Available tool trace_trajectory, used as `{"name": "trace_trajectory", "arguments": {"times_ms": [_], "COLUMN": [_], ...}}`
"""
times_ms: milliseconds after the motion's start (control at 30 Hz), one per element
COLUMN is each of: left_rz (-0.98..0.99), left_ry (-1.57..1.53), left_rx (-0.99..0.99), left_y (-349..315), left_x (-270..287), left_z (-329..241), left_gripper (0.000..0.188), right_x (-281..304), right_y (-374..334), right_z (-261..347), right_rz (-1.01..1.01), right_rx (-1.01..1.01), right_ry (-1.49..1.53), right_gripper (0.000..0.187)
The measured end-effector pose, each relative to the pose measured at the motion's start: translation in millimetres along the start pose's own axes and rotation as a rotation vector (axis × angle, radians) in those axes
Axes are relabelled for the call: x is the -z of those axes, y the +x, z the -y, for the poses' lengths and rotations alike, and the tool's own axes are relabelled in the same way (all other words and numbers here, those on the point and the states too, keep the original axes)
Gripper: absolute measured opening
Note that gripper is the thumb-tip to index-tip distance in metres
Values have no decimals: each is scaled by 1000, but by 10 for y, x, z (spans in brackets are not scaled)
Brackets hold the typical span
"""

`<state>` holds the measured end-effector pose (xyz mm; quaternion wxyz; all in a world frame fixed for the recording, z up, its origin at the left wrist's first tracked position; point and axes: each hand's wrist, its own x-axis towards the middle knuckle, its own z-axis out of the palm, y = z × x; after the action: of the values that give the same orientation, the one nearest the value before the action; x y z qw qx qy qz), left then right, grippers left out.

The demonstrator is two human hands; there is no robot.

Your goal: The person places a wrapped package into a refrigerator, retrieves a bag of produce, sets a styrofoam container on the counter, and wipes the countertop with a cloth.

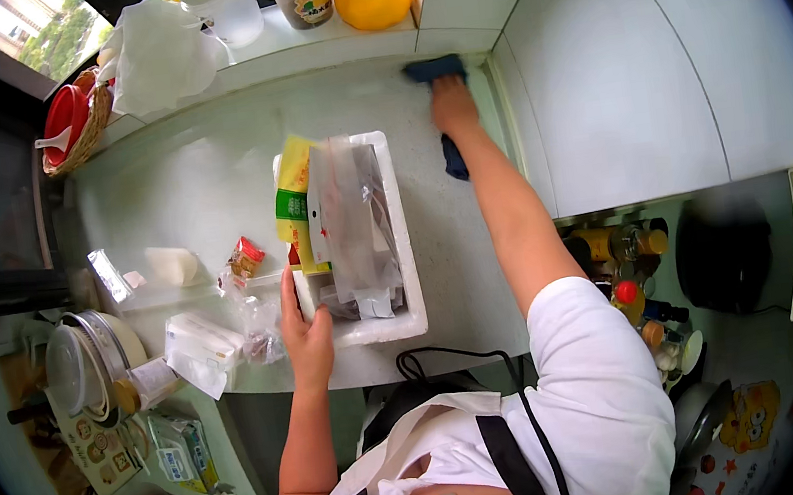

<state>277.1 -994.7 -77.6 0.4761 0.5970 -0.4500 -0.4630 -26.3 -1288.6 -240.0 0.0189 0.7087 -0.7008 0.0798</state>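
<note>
At the counter's far right corner, my right hand [455,107] presses down on a dark blue cloth [435,69]. Part of the cloth trails out below the wrist. My left hand [310,342] grips the near left wall of a white foam box [399,237], thumb on the inner side and fingers outside. Inside the box stand a yellow and green packet [292,203] and a translucent grey plastic bag [348,219]. What lies beneath them is hidden.
Left of the box lie a small red packet [246,257], crumpled clear plastic [261,328] and a white tissue pack [201,349]. A wicker basket [94,121] stands at the far left. A yellow round container [375,11] sits on the back ledge. Bottles [614,245] stand low at right.
</note>
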Motion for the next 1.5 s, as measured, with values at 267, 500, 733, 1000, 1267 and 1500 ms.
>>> {"name": "trace_trajectory", "arguments": {"times_ms": [267,500,733,1000,1267,1500], "left_rz": [21,67,86,57,67,51], "left_ry": [-27,-23,-135,-61,-143,-228], "left_rx": [-79,-133,-193,-234,-219,-165], "left_y": [44,62,109,141,193,179], "left_x": [31,93,87,35,29,23], "left_z": [41,109,262,303,290,300], "left_gripper": [65,65,65,64,67,68], "right_x": [171,383,610,979,1977,3285], "right_y": [-783,-1980,-3256,-3383,-2160,-1826], "right_z": [-135,109,681,594,151,177], "right_rz": [25,-61,-169,-34,-282,-601], "right_rx": [-241,-317,-329,-397,-239,21], "right_ry": [-35,-34,-79,173,198,-694], "right_gripper": [45,39,35,33,28,20]}}
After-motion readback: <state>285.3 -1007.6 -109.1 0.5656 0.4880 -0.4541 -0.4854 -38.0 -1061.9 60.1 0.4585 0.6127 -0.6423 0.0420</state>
